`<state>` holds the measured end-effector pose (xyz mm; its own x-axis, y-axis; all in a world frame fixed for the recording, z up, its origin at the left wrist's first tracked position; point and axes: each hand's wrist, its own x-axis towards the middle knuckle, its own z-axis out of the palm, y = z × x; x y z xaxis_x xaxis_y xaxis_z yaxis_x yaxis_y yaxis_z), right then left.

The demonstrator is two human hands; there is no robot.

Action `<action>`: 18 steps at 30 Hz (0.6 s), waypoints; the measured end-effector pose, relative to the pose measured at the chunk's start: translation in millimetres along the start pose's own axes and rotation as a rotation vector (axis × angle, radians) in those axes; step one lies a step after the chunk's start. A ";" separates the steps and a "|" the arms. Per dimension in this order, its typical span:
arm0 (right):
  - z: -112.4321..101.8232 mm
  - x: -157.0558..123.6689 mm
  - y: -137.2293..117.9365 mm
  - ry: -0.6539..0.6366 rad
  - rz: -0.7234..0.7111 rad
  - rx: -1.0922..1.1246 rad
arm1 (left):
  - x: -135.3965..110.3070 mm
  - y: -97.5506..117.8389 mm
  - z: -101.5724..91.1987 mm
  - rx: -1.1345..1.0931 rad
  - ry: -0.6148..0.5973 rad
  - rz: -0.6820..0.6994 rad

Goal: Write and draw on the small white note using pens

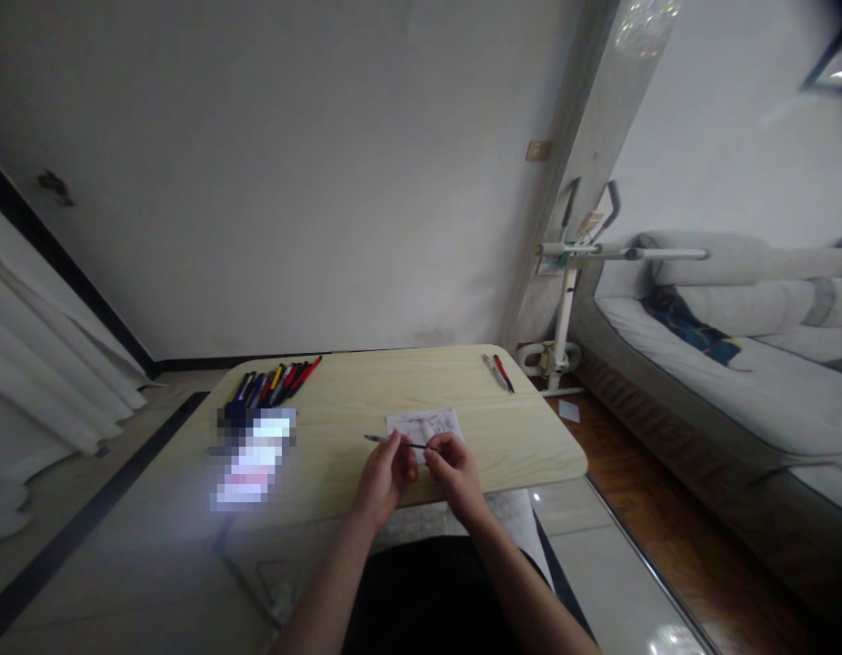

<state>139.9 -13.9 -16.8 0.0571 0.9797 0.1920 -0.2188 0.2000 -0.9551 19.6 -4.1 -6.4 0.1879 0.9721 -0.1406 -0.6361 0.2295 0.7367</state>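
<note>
My left hand (388, 473) is closed on a pen (375, 438), whose grey end sticks out to the left of the fingers. From the pen's other side a thin dark rod (414, 446), which looks like a pen refill, spans the gap between my hands. The fingertips of my right hand (454, 468) pinch the rod's right end. Both hands are held over the table's near edge, just in front of a sheet of paper (427, 424) with marks on it. Fingers hide where the rod meets the pen.
A row of several pens (277, 382) lies at the back left of the pale wooden table (366, 387). Nearer on that side is a bright, pixelated screen (254, 459). Two pens (499, 373) lie at the back right. Exercise equipment (564, 300) and a sofa (735, 382) stand farther right.
</note>
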 end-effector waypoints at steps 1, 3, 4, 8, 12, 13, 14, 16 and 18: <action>-0.1 0.0 -0.2 -0.002 0.000 -0.002 | -0.3 0.5 0.6 0.003 0.005 -0.003; -0.2 0.0 -0.5 -0.005 0.002 -0.003 | -1.0 1.3 1.9 0.007 0.012 -0.002; -0.3 0.1 -0.5 -0.007 0.005 -0.002 | -1.2 1.5 2.4 0.008 0.014 0.000; -0.9 0.4 0.1 -0.011 0.018 0.002 | -1.8 1.8 3.1 0.007 0.012 0.003; -1.1 0.7 1.2 -0.017 0.018 0.021 | -1.7 1.5 1.7 0.013 -0.006 -0.003; -1.1 0.8 1.3 -0.018 0.022 0.025 | -1.6 1.5 1.3 0.015 -0.006 -0.005; -1.0 0.8 1.4 -0.019 0.026 0.028 | -1.6 1.5 1.0 0.016 -0.002 -0.006; -0.9 1.0 1.3 -0.016 0.028 0.033 | -1.5 1.5 0.5 0.016 -0.002 -0.006; -0.8 1.2 1.1 -0.011 0.025 0.034 | -1.5 1.6 0.4 0.016 -0.015 -0.001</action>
<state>140.5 -12.5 -17.7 0.0404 0.9844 0.1713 -0.2529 0.1760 -0.9514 18.6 -5.2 -4.8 0.1998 0.9710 -0.1311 -0.6243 0.2293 0.7468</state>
